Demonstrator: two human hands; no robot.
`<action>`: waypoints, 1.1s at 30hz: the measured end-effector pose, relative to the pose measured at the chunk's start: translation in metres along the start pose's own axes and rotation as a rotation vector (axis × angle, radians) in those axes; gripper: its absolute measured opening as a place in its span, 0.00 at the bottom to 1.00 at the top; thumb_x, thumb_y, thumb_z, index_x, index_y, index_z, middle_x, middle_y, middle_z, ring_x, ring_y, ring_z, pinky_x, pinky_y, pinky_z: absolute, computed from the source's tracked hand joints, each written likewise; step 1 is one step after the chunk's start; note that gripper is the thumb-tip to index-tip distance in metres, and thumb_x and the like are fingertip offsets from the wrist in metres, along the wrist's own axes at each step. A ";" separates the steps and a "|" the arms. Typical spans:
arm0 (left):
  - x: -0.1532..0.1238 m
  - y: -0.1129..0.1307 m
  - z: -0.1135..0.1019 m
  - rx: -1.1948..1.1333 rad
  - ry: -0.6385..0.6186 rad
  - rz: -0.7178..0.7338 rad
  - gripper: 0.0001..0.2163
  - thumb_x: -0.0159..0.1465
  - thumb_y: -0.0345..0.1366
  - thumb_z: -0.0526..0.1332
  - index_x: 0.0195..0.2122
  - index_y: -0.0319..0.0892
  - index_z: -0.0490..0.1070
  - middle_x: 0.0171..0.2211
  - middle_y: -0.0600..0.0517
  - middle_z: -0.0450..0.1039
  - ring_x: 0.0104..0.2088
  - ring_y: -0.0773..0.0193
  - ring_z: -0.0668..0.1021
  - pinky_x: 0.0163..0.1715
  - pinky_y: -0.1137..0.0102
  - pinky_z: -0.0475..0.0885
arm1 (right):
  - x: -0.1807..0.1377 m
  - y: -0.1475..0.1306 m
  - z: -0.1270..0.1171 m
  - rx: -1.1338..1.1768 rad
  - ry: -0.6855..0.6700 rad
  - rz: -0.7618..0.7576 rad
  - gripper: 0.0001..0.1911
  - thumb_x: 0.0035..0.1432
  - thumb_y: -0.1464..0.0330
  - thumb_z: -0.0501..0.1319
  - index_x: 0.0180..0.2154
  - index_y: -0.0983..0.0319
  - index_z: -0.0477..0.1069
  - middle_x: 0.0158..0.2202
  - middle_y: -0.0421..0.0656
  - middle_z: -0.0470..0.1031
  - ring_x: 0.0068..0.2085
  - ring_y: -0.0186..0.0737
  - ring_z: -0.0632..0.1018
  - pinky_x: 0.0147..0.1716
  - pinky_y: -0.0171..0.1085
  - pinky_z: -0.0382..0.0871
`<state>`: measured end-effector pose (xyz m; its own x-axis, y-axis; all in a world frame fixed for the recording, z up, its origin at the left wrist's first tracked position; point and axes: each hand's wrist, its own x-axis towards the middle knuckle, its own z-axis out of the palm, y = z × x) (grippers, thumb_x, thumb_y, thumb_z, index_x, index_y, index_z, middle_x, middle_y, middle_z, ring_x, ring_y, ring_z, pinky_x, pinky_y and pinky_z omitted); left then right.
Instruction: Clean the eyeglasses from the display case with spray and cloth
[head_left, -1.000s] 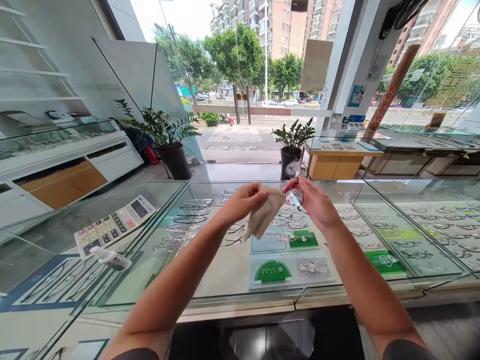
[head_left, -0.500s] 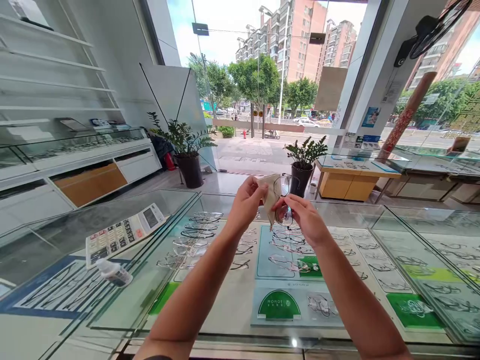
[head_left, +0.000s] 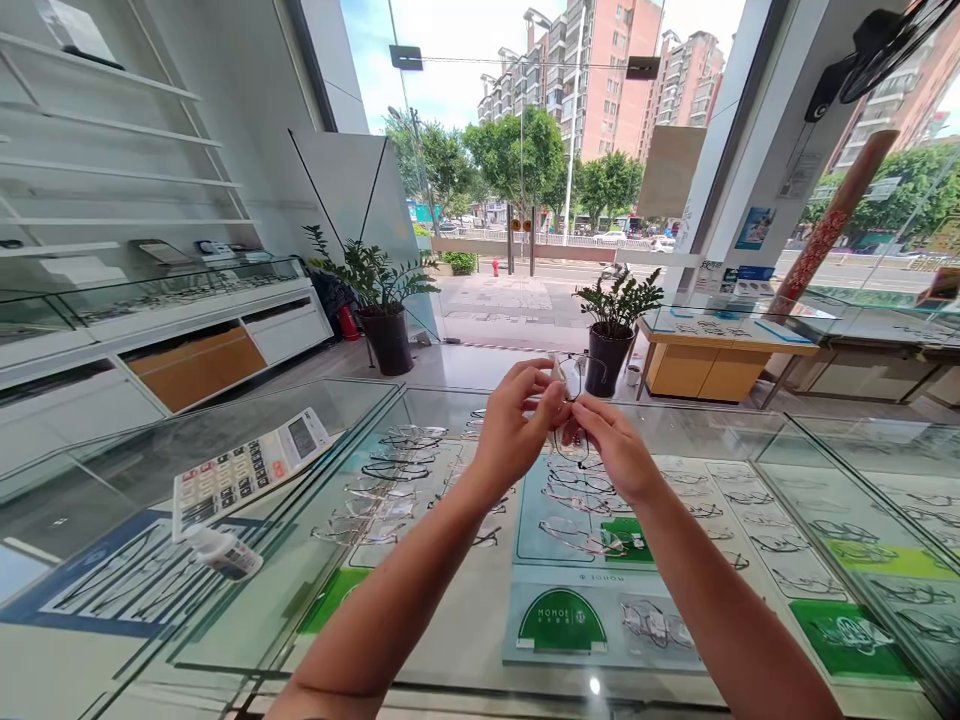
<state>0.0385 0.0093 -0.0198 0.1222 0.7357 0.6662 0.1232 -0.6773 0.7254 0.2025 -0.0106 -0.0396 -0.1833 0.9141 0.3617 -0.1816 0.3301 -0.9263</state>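
Observation:
Thin dark-framed eyeglasses (head_left: 574, 378) are held up on edge over the glass counter, one lens above the other. My right hand (head_left: 616, 445) pinches them near the bridge with thumb and fingers. My left hand (head_left: 523, 418) is closed around a beige cleaning cloth (head_left: 556, 371) at the left side of the upper lens. Most of the cloth is hidden behind the left fingers, so how it touches the lens is hard to see. Below the hands, rows of eyeglass frames (head_left: 574, 500) lie inside the display case.
A calculator (head_left: 247, 470) and a white plastic bottle (head_left: 225, 553) stand on the glass top (head_left: 112, 480) at left. A green-and-white brand sign (head_left: 561, 618) lies in the case. Beyond the counter are two potted plants (head_left: 386, 335) and a wooden display cabinet (head_left: 720, 368).
My left hand has moved right, closer to the eyeglasses, and its fingers now cover most of the cloth. My right hand keeps its grip, and the view has shifted slightly.

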 end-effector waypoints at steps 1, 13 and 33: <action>0.000 0.000 0.000 0.023 0.011 0.022 0.16 0.76 0.46 0.58 0.37 0.42 0.77 0.55 0.42 0.77 0.52 0.57 0.82 0.40 0.68 0.79 | 0.000 0.000 0.000 -0.005 -0.010 0.001 0.20 0.67 0.49 0.66 0.34 0.58 0.80 0.34 0.43 0.75 0.35 0.41 0.70 0.39 0.41 0.66; 0.005 -0.012 0.004 -0.348 0.114 -0.233 0.23 0.59 0.46 0.78 0.44 0.44 0.67 0.46 0.50 0.75 0.37 0.66 0.82 0.34 0.72 0.77 | -0.004 -0.006 -0.001 -0.058 -0.152 -0.035 0.20 0.72 0.51 0.61 0.37 0.56 0.82 0.37 0.45 0.78 0.38 0.43 0.73 0.41 0.42 0.69; 0.005 -0.005 0.005 -0.653 -0.218 -0.392 0.19 0.63 0.51 0.75 0.36 0.43 0.70 0.21 0.58 0.70 0.19 0.69 0.71 0.21 0.71 0.72 | -0.002 -0.007 -0.008 0.134 -0.186 0.063 0.17 0.69 0.52 0.65 0.36 0.58 0.82 0.37 0.44 0.81 0.40 0.42 0.77 0.44 0.41 0.72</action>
<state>0.0437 0.0162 -0.0206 0.3876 0.8564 0.3411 -0.3973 -0.1787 0.9001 0.2119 -0.0130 -0.0351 -0.3710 0.8687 0.3282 -0.2884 0.2281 -0.9299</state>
